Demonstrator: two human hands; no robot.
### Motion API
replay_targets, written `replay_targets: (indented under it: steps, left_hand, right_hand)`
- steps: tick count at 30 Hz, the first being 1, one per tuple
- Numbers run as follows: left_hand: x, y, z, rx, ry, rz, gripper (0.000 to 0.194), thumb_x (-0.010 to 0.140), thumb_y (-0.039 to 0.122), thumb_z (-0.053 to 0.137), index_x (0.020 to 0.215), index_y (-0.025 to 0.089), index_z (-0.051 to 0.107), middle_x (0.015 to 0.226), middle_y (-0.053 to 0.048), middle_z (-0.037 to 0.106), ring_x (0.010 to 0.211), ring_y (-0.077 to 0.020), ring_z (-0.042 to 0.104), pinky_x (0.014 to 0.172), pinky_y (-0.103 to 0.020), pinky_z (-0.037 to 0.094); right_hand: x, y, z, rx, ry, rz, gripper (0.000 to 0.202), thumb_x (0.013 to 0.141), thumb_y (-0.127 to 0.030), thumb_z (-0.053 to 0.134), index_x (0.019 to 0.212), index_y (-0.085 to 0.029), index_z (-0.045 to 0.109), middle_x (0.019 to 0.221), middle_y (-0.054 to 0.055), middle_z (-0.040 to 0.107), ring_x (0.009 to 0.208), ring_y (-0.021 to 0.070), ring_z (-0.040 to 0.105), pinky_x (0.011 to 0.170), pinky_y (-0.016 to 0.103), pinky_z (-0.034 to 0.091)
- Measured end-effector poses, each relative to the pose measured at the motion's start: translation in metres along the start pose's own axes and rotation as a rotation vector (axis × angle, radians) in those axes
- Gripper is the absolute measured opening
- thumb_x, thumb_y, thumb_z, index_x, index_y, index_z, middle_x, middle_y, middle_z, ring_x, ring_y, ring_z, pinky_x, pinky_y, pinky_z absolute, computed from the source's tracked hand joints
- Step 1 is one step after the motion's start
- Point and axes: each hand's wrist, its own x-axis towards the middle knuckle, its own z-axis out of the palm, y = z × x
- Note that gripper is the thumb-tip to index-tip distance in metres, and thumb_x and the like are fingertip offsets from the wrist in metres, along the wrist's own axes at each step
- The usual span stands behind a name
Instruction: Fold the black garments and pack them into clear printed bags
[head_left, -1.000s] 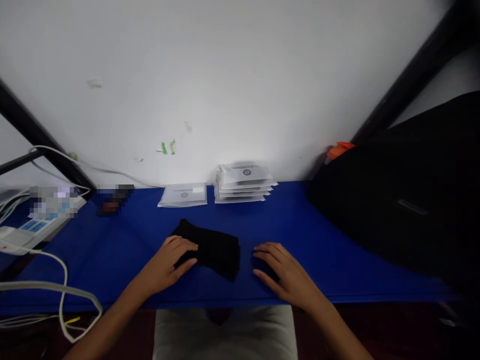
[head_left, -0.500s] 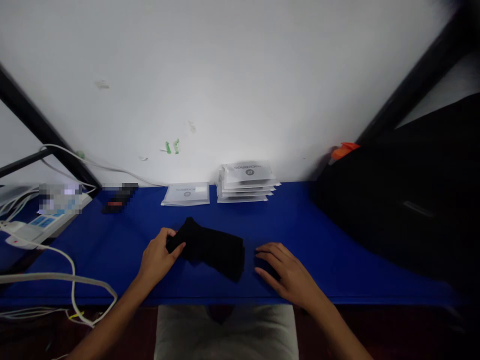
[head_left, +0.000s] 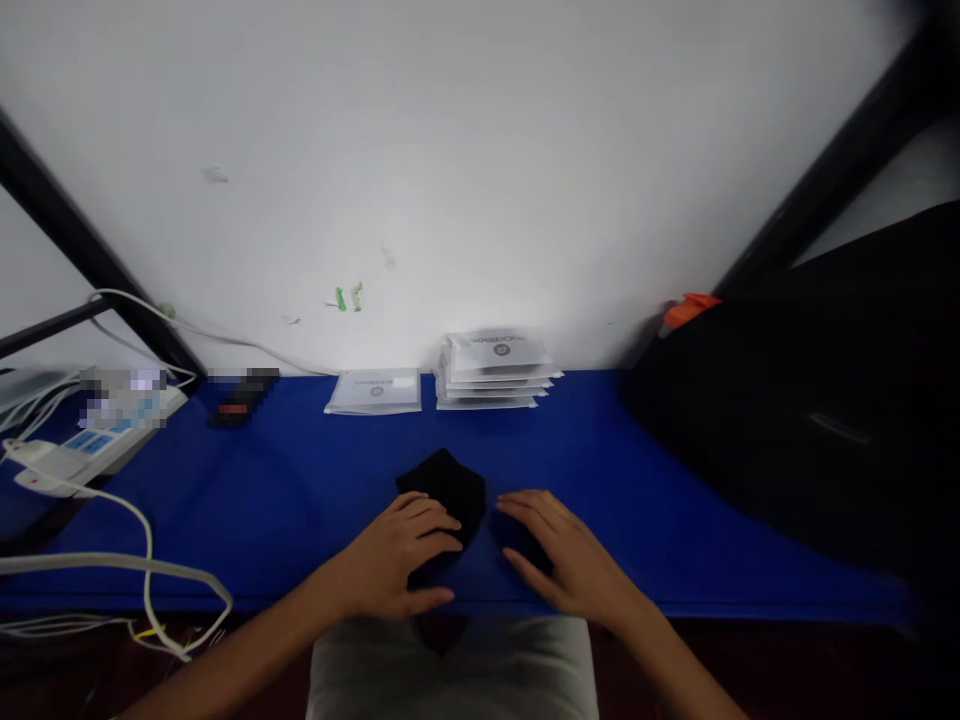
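Note:
A black folded cloth item (head_left: 450, 485) lies on the blue table (head_left: 315, 540), now a compact bundle; its exact kind I cannot make out. Across its near left part rests my left hand (head_left: 409, 555), fingers spread and thumb apart, the palm side hidden. Just right of the bundle is my right hand (head_left: 559, 550), its fingers stretched out and the thumb apart, with nothing in it. A narrow strip of blue tabletop shows between that hand and the cloth.
Against the wall stand a stack of flat white zip packets (head_left: 499, 370) and a single packet (head_left: 375, 391). A power strip (head_left: 97, 440) with white cables is at left, near a black object (head_left: 244, 398). A large black fabric heap (head_left: 787, 420) covers the right side.
The cloth's left end has been folded over to the right, making it shorter. My left hand has moved right, from gripping that end to lying on top. My right hand shifted slightly left.

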Motion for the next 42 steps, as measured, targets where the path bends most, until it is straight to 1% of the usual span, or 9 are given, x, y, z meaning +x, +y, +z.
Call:
replay_targets:
  steps: [5, 10, 16, 21, 25, 29, 34, 38, 42]
  left_hand:
    - [0.005, -0.009, -0.011, -0.096, 0.101, 0.016, 0.028, 0.086, 0.040, 0.065, 0.107, 0.021, 0.065, 0.113, -0.008, 0.068, 0.111, -0.0218, 0.059, 0.105, -0.039, 0.039]
    - [0.008, -0.071, -0.033, 0.012, 0.273, -0.150, 0.018, 0.094, 0.033, 0.053, 0.097, 0.020, 0.064, 0.104, -0.007, 0.069, 0.104, -0.0197, 0.062, 0.095, -0.036, 0.047]
    - [-0.002, -0.162, -0.057, 0.310, 0.221, -0.506, 0.029, 0.090, 0.034, 0.049, 0.108, 0.015, 0.061, 0.116, -0.015, 0.064, 0.109, -0.0296, 0.059, 0.094, -0.046, 0.047]
    - [-0.016, -0.185, -0.067, 0.365, 0.104, -0.592, 0.028, 0.091, 0.036, 0.045, 0.100, 0.019, 0.065, 0.105, -0.011, 0.070, 0.101, -0.0284, 0.064, 0.087, -0.041, 0.049]
    - [-0.025, -0.178, -0.071, 0.383, 0.050, -0.619, 0.030, 0.094, 0.032, 0.039, 0.104, 0.021, 0.065, 0.104, -0.008, 0.071, 0.098, -0.0264, 0.066, 0.083, -0.036, 0.050]
    - [-0.032, -0.158, -0.073, 0.390, 0.054, -0.628, 0.035, 0.096, 0.029, 0.033, 0.120, 0.021, 0.058, 0.108, -0.009, 0.069, 0.095, -0.0248, 0.066, 0.079, -0.034, 0.051]
    - [-0.029, -0.114, -0.061, 0.376, 0.068, -0.299, 0.038, 0.089, 0.014, 0.038, 0.117, 0.020, 0.063, 0.103, -0.010, 0.062, 0.093, -0.0224, 0.060, 0.082, -0.035, 0.052]
    - [-0.018, -0.068, -0.045, 0.279, 0.100, -0.123, 0.056, 0.082, 0.006, 0.044, 0.136, 0.018, 0.048, 0.105, -0.011, 0.056, 0.095, -0.0232, 0.054, 0.086, -0.040, 0.051]
    - [-0.013, -0.031, -0.036, 0.114, 0.054, -0.137, 0.085, 0.069, 0.002, 0.055, 0.148, 0.020, 0.029, 0.115, -0.012, 0.051, 0.105, -0.0261, 0.051, 0.092, -0.043, 0.051]
  right_hand:
    - [0.032, -0.022, 0.008, -0.060, -0.062, -0.157, 0.073, 0.086, -0.042, 0.062, 0.147, -0.012, 0.035, 0.148, 0.019, 0.042, 0.140, 0.0321, 0.034, 0.111, 0.052, 0.037]
    - [0.071, -0.033, 0.013, -0.126, -0.071, -0.185, 0.080, 0.087, -0.046, 0.061, 0.151, -0.013, 0.028, 0.159, 0.018, 0.024, 0.148, 0.0311, 0.016, 0.117, 0.052, 0.022]
    - [0.097, -0.030, 0.023, -0.039, -0.285, -0.157, 0.083, 0.084, -0.060, 0.061, 0.149, -0.016, 0.036, 0.155, 0.017, 0.033, 0.145, 0.0312, 0.025, 0.118, 0.049, 0.018]
    - [0.070, -0.040, 0.026, 0.016, -0.328, -0.028, 0.099, 0.076, -0.077, 0.055, 0.150, -0.015, 0.034, 0.155, 0.022, 0.032, 0.143, 0.0372, 0.028, 0.115, 0.053, 0.023]
    - [0.035, -0.058, 0.020, 0.020, -0.380, 0.004, 0.104, 0.073, -0.072, 0.064, 0.152, -0.015, 0.028, 0.157, 0.023, 0.025, 0.143, 0.0399, 0.027, 0.113, 0.057, 0.027]
    - [0.013, -0.068, 0.012, -0.058, -0.390, -0.052, 0.058, 0.090, -0.023, 0.056, 0.146, -0.021, 0.040, 0.152, 0.017, 0.039, 0.139, 0.0331, 0.039, 0.107, 0.051, 0.039]
    - [0.019, -0.063, -0.010, 0.100, -0.377, -0.231, 0.060, 0.082, -0.019, 0.062, 0.140, -0.021, 0.047, 0.135, 0.010, 0.060, 0.120, 0.0242, 0.059, 0.100, 0.039, 0.048]
    - [0.045, -0.060, -0.022, 0.050, -0.098, -0.386, 0.048, 0.091, -0.020, 0.052, 0.138, -0.013, 0.047, 0.129, 0.013, 0.063, 0.120, 0.0229, 0.058, 0.100, 0.039, 0.048]
    - [0.073, -0.056, -0.012, -0.085, 0.160, -0.577, 0.036, 0.094, -0.009, 0.043, 0.128, -0.009, 0.054, 0.121, 0.014, 0.067, 0.123, 0.0240, 0.055, 0.104, 0.041, 0.045]
